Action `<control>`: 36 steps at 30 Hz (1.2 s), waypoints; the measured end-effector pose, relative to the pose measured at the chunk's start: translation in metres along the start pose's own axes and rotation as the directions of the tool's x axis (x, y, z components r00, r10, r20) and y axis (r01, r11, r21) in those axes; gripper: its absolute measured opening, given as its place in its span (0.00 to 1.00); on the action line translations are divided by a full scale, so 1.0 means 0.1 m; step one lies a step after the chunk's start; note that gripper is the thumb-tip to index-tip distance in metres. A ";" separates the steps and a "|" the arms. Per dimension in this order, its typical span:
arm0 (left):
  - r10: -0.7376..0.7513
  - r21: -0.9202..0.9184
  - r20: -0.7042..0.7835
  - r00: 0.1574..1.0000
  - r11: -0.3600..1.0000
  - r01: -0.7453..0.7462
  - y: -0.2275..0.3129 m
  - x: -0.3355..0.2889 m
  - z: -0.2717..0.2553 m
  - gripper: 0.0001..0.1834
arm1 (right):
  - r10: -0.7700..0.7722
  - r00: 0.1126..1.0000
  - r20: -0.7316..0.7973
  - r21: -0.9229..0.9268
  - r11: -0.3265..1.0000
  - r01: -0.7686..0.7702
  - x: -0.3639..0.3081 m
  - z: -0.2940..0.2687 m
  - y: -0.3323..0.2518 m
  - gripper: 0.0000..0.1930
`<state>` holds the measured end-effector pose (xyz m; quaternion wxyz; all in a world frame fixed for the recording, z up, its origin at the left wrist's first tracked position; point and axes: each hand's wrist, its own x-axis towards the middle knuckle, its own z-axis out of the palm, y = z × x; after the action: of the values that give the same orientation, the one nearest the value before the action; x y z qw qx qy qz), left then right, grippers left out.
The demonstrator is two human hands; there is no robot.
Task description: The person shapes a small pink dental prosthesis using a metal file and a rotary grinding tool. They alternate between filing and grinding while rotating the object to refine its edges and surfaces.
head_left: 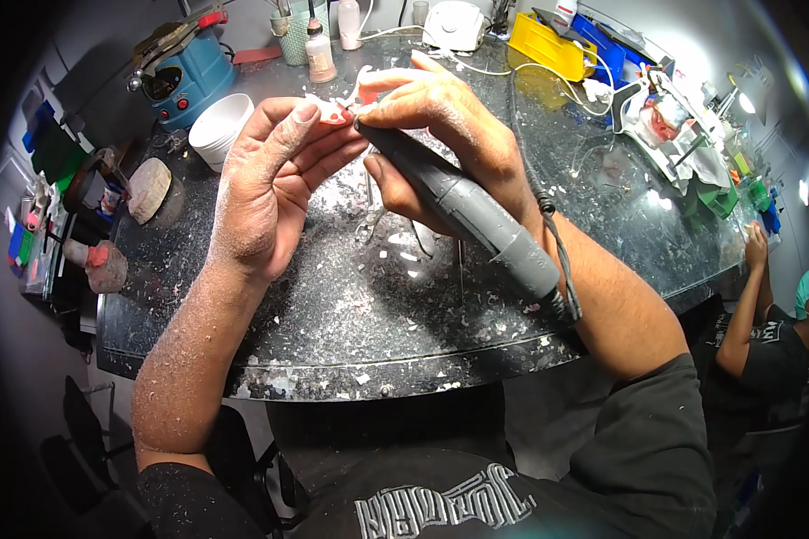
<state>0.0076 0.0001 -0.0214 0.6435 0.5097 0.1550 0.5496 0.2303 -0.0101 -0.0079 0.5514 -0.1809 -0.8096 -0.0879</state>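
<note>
"While the left hand (268, 180) pinches the red-and-white piece (335, 115) at eleven o'clock, what does the right hand (463, 126) grip?"

"A grey handpiece (463, 207), tip beside the piece, body slanting toward four o'clock."

A grey handpiece (467, 212) slants, tip beside a small red-and-white piece (334, 116).

A charcoal-grey handheld tool (463, 202) contrasts with a small held piece (335, 115), apparently red-pink and white. White speckles the black tabletop (351, 328), offset by a yellow bin (546, 47) and a blue bin (595, 40).
</note>
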 end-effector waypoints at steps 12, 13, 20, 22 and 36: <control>-0.028 -0.071 0.032 0.999 0.997 0.030 -0.01 -0.01 -0.04 0.10 | -0.019 1.000 0.011 0.014 1.000 0.019 -0.02 0.02 0.03 0.23; -0.037 -0.090 0.026 0.999 0.995 0.039 -0.01 -0.02 -0.04 0.10 | -0.018 1.000 0.019 0.015 1.000 0.017 -0.02 0.01 0.02 0.23; -0.045 -0.142 0.043 0.998 0.989 0.050 -0.03 -0.02 -0.06 0.09 | -0.006 0.999 0.046 0.030 1.000 0.005 -0.03 0.00 0.03 0.24; -0.040 -0.126 0.028 0.999 0.991 0.043 -0.03 -0.01 -0.06 0.09 | -0.010 0.999 0.048 0.031 0.999 0.008 -0.03 0.00 0.03 0.24; -0.051 -0.157 0.042 0.998 0.986 0.057 -0.02 -0.01 -0.04 0.09 | 0.017 0.998 0.059 0.026 1.000 -0.018 -0.07 0.00 0.06 0.23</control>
<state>0.0053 0.0011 -0.0255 0.6994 0.4628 0.1123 0.5329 0.2347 -0.0061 -0.0143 0.5303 -0.1832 -0.8251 -0.0670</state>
